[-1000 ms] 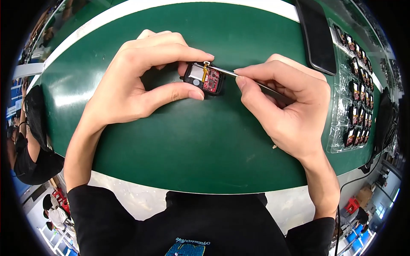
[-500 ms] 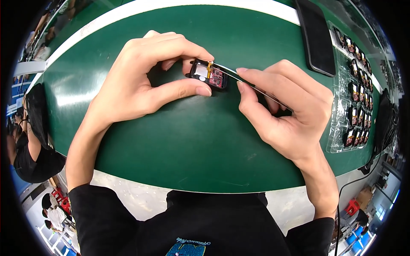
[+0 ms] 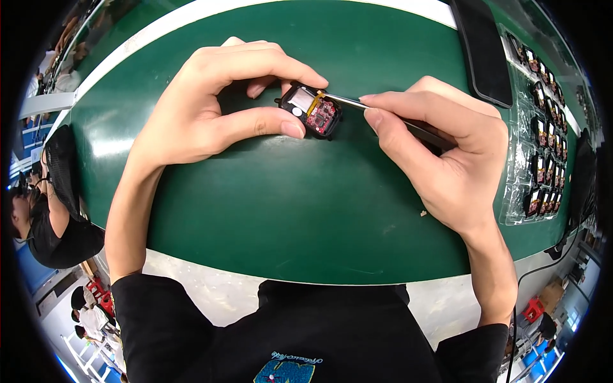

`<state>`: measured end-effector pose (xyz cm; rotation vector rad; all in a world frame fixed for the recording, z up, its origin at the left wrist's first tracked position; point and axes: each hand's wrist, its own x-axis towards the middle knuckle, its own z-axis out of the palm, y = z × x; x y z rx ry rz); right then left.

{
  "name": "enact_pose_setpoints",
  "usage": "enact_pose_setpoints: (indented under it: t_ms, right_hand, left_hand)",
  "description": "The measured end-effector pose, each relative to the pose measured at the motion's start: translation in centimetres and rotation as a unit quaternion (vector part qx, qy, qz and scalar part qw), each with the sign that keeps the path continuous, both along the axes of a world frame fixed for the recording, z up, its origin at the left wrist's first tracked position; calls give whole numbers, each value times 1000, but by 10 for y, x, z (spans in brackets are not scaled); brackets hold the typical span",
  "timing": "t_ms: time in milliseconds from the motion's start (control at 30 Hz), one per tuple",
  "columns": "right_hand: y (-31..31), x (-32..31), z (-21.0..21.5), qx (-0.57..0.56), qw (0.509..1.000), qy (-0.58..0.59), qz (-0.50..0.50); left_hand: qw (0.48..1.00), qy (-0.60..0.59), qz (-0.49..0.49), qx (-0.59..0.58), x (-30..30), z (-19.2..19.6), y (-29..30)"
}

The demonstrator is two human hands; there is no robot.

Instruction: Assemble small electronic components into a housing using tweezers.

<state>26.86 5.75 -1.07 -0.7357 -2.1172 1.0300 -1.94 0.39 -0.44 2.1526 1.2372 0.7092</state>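
Observation:
My left hand (image 3: pixel 211 108) pinches a small open black watch case (image 3: pixel 333 133) by its edges, thumb at the near side and forefinger at the far side. Inside the case are a silver battery-like block (image 3: pixel 301 97), a red circuit board (image 3: pixel 321 119) and a yellow ribbon strip (image 3: pixel 315 102) between them. My right hand (image 3: pixel 447 140) is closed on metal tweezers (image 3: pixel 348 101). Their tips meet the far edge of the case, beside the top of the ribbon; whether they grip it I cannot tell.
A clear plastic tray (image 3: pixel 516 214) with several similar open watch cases lies at the right. Beyond my right hand lies a flat black slab (image 3: pixel 485 64). A tiny pale scrap (image 3: pixel 423 214) sits on the green tabletop (image 3: pixel 306 210). Another person (image 3: pixel 48 223) is at the far left.
The tweezers' prongs, apart before, now look pressed together, their tips still by the ribbon's upper end. The watch case has turned slightly, showing more of the red board. The whole view has shifted a little.

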Motion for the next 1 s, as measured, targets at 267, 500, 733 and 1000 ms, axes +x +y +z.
enact_pose_setpoints:
  t_ms: [267,500,733,1000]
  right_hand:
    - [0,0,0,-3,1000,-10,6]
    - [-1,-2,-2,-4,1000,-1,6]
    - [-2,-2,-2,13,1000,7,4]
    - [-3,-1,-5,13,1000,19,10]
  left_hand:
    - [1000,9,-7,-9,1,3,0]
    - [1000,5,-5,7,3,1,-1]
    - [999,38,-18,24,4,3,-1]
    - [999,27,-12,18,6,3,-3]
